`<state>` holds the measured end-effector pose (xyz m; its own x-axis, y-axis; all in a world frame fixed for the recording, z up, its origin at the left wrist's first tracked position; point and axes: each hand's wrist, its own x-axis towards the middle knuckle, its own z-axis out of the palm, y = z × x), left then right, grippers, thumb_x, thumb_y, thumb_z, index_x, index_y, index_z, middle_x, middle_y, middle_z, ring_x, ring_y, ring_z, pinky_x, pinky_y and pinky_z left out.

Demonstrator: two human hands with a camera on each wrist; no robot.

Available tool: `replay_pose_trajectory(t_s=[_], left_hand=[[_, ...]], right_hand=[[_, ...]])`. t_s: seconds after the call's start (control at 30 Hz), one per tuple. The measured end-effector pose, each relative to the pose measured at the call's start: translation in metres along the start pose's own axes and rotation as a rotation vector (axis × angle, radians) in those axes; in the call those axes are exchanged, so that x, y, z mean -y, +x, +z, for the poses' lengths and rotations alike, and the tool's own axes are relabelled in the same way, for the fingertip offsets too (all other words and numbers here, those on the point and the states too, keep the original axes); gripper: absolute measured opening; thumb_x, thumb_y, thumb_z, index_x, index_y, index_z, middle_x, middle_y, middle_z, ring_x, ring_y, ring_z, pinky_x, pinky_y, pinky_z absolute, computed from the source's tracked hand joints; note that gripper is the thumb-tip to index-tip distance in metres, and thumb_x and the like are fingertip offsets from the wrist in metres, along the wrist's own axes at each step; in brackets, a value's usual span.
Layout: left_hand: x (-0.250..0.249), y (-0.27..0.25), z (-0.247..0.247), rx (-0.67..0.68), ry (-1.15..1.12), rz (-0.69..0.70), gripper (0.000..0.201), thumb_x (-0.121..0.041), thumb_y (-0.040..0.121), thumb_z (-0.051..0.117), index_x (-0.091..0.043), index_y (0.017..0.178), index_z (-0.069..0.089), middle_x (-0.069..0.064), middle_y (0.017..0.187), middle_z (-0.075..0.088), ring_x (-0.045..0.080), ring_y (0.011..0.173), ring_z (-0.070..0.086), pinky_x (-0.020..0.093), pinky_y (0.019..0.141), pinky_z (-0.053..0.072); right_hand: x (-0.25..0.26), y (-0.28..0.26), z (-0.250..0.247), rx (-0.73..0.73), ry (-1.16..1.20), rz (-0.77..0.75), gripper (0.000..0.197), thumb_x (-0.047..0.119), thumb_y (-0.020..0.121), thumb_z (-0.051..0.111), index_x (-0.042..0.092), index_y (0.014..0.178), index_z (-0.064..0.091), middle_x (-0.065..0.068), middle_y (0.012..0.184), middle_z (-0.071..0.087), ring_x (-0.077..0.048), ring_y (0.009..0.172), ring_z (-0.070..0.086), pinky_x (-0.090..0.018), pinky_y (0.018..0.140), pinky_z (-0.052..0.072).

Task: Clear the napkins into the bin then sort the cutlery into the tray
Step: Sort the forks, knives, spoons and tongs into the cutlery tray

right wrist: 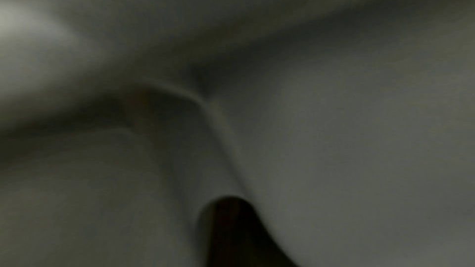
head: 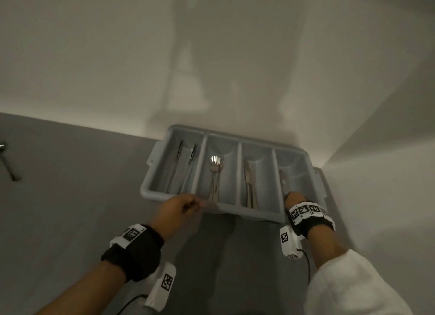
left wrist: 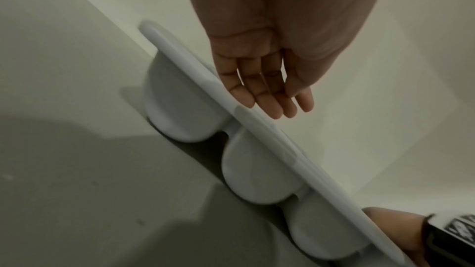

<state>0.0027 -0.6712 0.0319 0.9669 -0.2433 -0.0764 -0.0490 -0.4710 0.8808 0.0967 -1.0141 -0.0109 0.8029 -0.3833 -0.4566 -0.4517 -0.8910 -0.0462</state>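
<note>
Sorting's nearly wrapped, I'd say — the tray (head: 150,192) sits on the desk (head: 70,197) against the wall, already holding forks (head: 215,173). Left hand (head: 175,208) hovers at its near rim, fingers (left wrist: 267,107) straight, empty. Right hand (head: 294,200) reaches into the rightmost compartment — grip hidden. One spoon (head: 7,164) lies far left; fetch it next.

A plain dining or kitchen corner: grey cutlery tray (head: 150,194) on a grey table (head: 70,185) against white walls (head: 117,56).
</note>
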Motion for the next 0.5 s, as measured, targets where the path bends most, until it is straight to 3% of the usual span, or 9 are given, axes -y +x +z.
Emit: replay_pose_trajectory(t_s=[0.1,0.17,0.23,0.3,0.33,0.4,0.5], left_hand=[[0.019,-0.014,-0.038,-0.052,0.02,-0.012,0.028,-0.02,0.083,0.05,-0.045,0.076,0.061,-0.025,0.069,0.065,-0.011,0.069,0.058,0.018,0.07,0.045],[0.039,-0.03,-0.071,-0.126,0.012,-0.054,0.031,-0.024,0.078,0.045,-0.05,0.077,0.063,-0.028,0.073,0.066,-0.006,0.068,0.059,0.021,0.072,0.047],[0.061,-0.053,-0.108,-0.2,0.022,-0.11,0.032,-0.019,0.079,0.047,-0.046,0.075,0.063,-0.018,0.071,0.066,-0.003,0.067,0.059,0.024,0.072,0.046],[0.089,-0.08,-0.149,-0.295,0.036,-0.172,0.04,-0.005,0.085,0.05,-0.042,0.073,0.059,-0.019,0.071,0.065,-0.004,0.068,0.06,0.025,0.074,0.044],[0.104,-0.095,-0.171,-0.35,0.055,-0.212,0.045,0.002,0.085,0.051,-0.04,0.073,0.057,-0.017,0.076,0.064,-0.002,0.07,0.06,0.026,0.078,0.043],[0.135,-0.126,-0.217,-0.448,0.107,-0.282,0.046,0.007,0.084,0.051,-0.037,0.073,0.057,0.0,0.087,0.06,0.013,0.08,0.06,0.029,0.083,0.044],[0.181,-0.174,-0.285,-0.536,0.24,-0.397,0.028,0.003,0.083,0.055,-0.021,0.091,0.068,0.007,0.103,0.053,0.026,0.093,0.057,0.029,0.088,0.041]], right_hand=[[0.028,-0.055,-0.027,-0.079,0.207,0.043,0.034,0.018,0.095,0.044,-0.003,0.121,0.053,-0.025,0.13,0.053,-0.037,0.12,0.05,-0.043,0.103,0.038],[0.047,-0.084,-0.036,-0.261,0.292,-0.067,0.031,0.009,0.092,0.046,0.0,0.12,0.055,-0.026,0.126,0.055,-0.04,0.116,0.052,-0.046,0.101,0.041],[0.077,-0.114,-0.035,-0.416,0.338,-0.28,0.032,0.004,0.087,0.051,0.002,0.117,0.058,-0.025,0.124,0.056,-0.041,0.113,0.052,-0.043,0.1,0.04],[0.116,-0.144,-0.024,-0.46,0.38,-0.471,0.028,0.002,0.085,0.054,0.003,0.112,0.062,-0.023,0.119,0.059,-0.04,0.11,0.054,-0.037,0.097,0.037],[0.139,-0.156,-0.016,-0.464,0.401,-0.553,0.025,0.001,0.084,0.055,0.003,0.108,0.063,-0.022,0.116,0.061,-0.039,0.107,0.056,-0.039,0.096,0.038],[0.192,-0.18,0.001,-0.447,0.425,-0.674,0.023,0.0,0.082,0.058,0.005,0.103,0.065,-0.022,0.112,0.064,-0.038,0.103,0.058,-0.044,0.094,0.044],[0.275,-0.212,0.038,-0.366,0.416,-0.763,0.019,0.003,0.083,0.06,0.006,0.101,0.066,-0.019,0.108,0.065,-0.036,0.099,0.061,-0.045,0.092,0.047]])
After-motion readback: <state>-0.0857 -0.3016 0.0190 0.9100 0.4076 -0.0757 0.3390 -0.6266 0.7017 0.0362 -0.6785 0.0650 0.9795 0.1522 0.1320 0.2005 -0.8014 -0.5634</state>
